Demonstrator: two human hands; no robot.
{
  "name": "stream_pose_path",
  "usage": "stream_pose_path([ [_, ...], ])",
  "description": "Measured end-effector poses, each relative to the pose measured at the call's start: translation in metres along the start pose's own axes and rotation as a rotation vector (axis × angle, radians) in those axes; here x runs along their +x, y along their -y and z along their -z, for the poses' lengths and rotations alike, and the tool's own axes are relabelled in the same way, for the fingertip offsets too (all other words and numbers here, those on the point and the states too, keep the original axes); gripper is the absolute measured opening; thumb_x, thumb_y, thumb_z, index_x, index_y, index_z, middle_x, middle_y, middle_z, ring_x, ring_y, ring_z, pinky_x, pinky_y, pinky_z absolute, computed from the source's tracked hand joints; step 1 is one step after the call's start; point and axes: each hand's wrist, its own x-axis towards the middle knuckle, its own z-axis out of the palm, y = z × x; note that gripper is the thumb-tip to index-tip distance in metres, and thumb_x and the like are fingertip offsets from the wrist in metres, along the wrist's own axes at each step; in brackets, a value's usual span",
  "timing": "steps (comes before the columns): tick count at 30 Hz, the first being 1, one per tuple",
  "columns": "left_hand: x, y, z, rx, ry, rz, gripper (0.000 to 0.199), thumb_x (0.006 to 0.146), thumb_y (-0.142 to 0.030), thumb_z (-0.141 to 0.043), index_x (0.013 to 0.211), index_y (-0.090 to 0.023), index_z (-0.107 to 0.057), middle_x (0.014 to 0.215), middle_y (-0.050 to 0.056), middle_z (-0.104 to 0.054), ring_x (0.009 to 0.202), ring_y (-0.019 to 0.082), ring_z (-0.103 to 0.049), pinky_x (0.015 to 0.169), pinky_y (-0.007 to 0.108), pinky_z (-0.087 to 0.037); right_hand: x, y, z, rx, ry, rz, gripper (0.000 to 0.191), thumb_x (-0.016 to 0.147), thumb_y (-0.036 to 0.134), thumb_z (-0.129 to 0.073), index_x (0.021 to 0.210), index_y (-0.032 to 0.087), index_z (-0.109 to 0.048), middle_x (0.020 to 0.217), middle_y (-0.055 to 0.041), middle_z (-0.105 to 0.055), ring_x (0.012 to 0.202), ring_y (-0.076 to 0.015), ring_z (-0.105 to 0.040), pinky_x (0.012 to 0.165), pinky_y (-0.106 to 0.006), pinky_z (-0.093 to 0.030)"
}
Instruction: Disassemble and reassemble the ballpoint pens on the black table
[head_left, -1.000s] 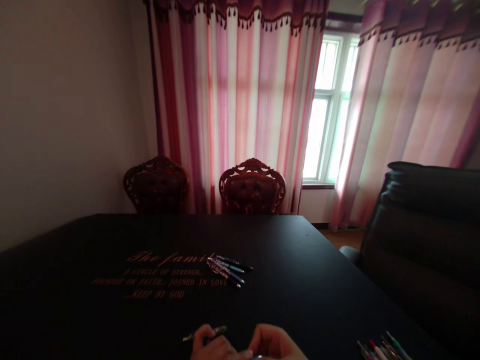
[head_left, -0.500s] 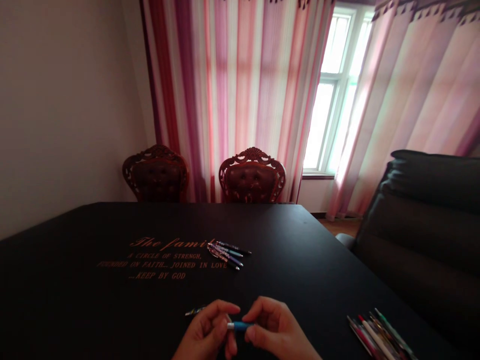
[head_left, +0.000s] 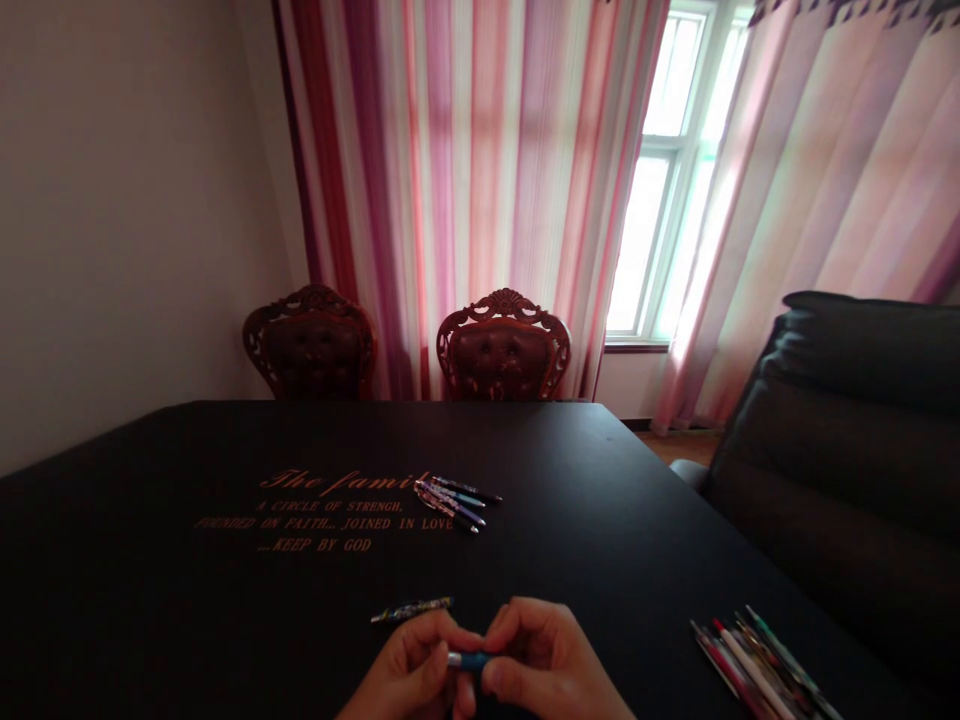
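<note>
A short blue piece with a silver end [head_left: 468,661], like part of a pen, lies between my hands at the bottom centre. My left hand [head_left: 420,665] pinches its silver end between thumb and fingers. On its blue end, my right hand [head_left: 544,655] is closed with thumb and forefinger. The fingertips of both hands nearly meet above it. Just beyond my left hand, a dark patterned pen [head_left: 412,610] rests on the black table [head_left: 300,620].
Several pens [head_left: 457,503] lie fanned out mid-table, over the printed lettering. Another group of pens [head_left: 757,665] sits at the lower right. Two carved chairs [head_left: 504,355] stand beyond the far edge, and a dark padded chair [head_left: 847,450] is at the right.
My fingertips have come closer together around the blue piece. My left hand has shifted slightly down, and more of the patterned pen behind it shows.
</note>
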Motion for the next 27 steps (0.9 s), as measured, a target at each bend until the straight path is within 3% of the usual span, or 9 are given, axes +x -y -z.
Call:
stream_pose_path([
  [8, 0.0011, 0.0051, 0.0061, 0.005, 0.029, 0.006, 0.029, 0.073, -0.043, -0.078, 0.085, -0.018, -0.074, 0.055, 0.001, -0.067, 0.047, 0.007, -0.052, 0.052, 0.018, -0.032, -0.0004, -0.0012, -0.0014, -0.042, -0.069, -0.058, 0.034, 0.065, 0.035, -0.083, 0.073, 0.017, -0.055, 0.063, -0.003, -0.07, 0.062, -0.0185, -0.067, 0.059, -0.026, -0.041],
  [15, 0.0014, 0.0105, 0.0106, 0.017, 0.007, -0.003, 0.028, 0.073, -0.043, -0.078, 0.083, -0.018, -0.073, 0.051, -0.001, -0.064, 0.045, 0.006, -0.049, 0.053, 0.018, -0.029, -0.0026, -0.0022, -0.0007, -0.173, -0.187, -0.091, 0.036, 0.06, 0.037, -0.085, 0.07, 0.016, -0.057, 0.06, 0.0024, -0.062, 0.052, -0.0096, -0.054, 0.053, -0.022, -0.036],
  [27, 0.003, 0.0081, 0.0025, 0.043, -0.081, 0.012, 0.032, 0.067, -0.042, -0.083, 0.076, -0.016, -0.067, 0.046, -0.004, -0.06, 0.044, 0.006, -0.045, 0.055, 0.02, -0.03, -0.0008, -0.0052, -0.0025, -0.162, -0.164, -0.066, 0.039, 0.059, 0.041, -0.085, 0.068, 0.016, -0.056, 0.056, 0.0011, -0.064, 0.048, -0.0091, -0.052, 0.049, -0.02, -0.035],
])
